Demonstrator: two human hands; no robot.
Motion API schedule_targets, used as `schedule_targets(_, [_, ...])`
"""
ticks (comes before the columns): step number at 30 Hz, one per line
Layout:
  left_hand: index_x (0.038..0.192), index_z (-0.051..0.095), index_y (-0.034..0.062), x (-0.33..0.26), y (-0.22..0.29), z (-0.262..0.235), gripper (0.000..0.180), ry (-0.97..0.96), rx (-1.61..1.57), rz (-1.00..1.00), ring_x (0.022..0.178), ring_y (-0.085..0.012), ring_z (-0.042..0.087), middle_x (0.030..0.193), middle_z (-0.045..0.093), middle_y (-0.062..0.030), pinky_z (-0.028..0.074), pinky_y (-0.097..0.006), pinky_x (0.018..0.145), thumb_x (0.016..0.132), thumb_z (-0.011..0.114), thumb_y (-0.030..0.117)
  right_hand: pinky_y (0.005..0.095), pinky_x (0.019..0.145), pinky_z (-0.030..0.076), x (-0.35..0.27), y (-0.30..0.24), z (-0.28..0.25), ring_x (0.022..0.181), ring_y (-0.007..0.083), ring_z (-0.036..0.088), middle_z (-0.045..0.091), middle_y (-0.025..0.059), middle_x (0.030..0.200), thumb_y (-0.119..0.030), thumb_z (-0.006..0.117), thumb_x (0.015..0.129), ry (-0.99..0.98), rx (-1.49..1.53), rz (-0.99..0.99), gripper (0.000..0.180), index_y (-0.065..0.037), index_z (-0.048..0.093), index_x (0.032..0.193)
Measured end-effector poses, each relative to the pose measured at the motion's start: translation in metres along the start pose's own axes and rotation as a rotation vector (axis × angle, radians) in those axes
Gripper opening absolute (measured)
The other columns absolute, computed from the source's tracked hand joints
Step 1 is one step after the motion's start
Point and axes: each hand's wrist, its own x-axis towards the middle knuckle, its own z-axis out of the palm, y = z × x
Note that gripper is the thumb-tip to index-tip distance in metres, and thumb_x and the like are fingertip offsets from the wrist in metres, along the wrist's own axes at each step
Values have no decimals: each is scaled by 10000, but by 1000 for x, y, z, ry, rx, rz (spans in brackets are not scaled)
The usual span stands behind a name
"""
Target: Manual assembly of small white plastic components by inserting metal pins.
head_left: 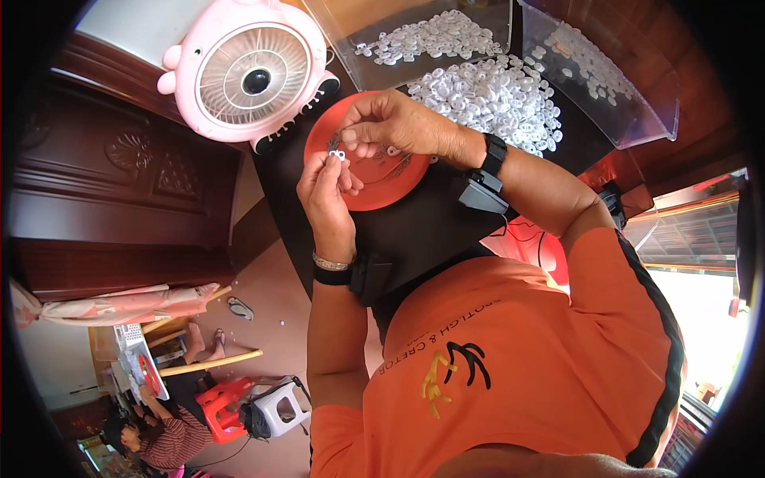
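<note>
My left hand (325,195) pinches a small white plastic piece with two dark holes (338,155) between thumb and fingertips. Just above it, my right hand (394,123) has its thumb and index finger pressed together; anything between them is too small to make out. Both hands are over a round orange-red plate (374,201). Small, thin, greyish metal bits (390,174) lie scattered on the plate. Another white piece (393,150) shows below my right hand.
A large heap of white pieces (494,99) sits on the dark table (319,255) beyond my right wrist, near clear plastic bins (637,111) with more. A pink fan (255,80) stands at the far left. Lower left, another person (171,438) sits near plastic stools (279,410).
</note>
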Motion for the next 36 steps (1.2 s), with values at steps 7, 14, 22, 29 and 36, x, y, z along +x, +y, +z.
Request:
schedule_targets(7, [809,550,12,0,-2,4,220,-17,13,-13,561,-100,488,641,482,-6,374,-223,525,916,506,199,192,571,433,4,16,2,630,48,518,581,-22,724,-223,603,907,-23,-42,-68,201,-26,615,864])
schedule_targets(14, [803,543,15,-1,-3,5,220,-33,46,-8,562,-97,487,645,487,-9,373,-220,528,918,502,199,222,637,488,5,21,-1,676,74,566,606,12,745,-178,570,924,-55,-104,-83,177,-9,614,894])
schedule_targets(22, [788,535,12,-1,-6,4,221,-61,109,10,560,-92,481,629,476,-6,372,-220,527,919,490,185,219,625,445,3,19,-3,688,64,508,554,-10,763,-184,572,921,-82,-200,-86,165,-20,586,920])
schedule_targets(29, [759,512,26,-2,-9,7,200,-62,146,45,549,-73,459,617,461,4,352,-202,500,908,504,159,290,679,486,2,21,-1,700,152,598,628,64,754,-139,576,872,-24,-365,-190,140,-4,612,876])
schedule_targets(36, [765,517,31,-5,-10,9,194,-24,116,16,536,-80,450,610,443,10,341,-209,494,912,493,157,305,719,493,-2,15,4,772,177,633,657,95,793,-140,583,859,-16,-416,-151,141,-7,622,881])
